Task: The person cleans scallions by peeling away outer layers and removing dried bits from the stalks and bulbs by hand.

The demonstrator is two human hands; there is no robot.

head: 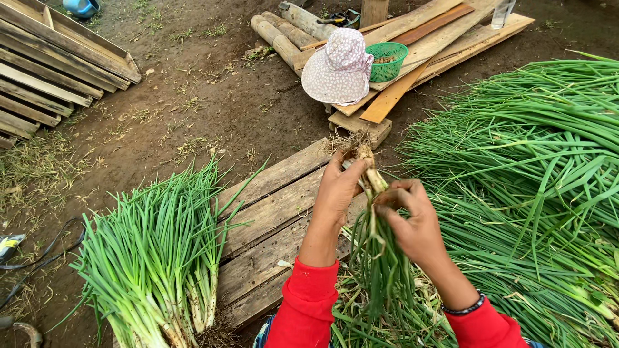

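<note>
Pinching a green onion [373, 193] near its roots, our left hand [336, 193] steadies it while our right hand's [412, 222] fingers strip its skin.

Soft, even daylight, bright but overcast, with no glare. Shadows are faint, only under the hat [338, 67] at 12 o'clock. Focus is sharp at centre; planks [51, 58] at 10 o'clock bow slightly from wide-angle distortion.

Two hands, one sun hat [340, 66] top centre, one green basket [387, 60] beside it, two green-onion heaps.
</note>
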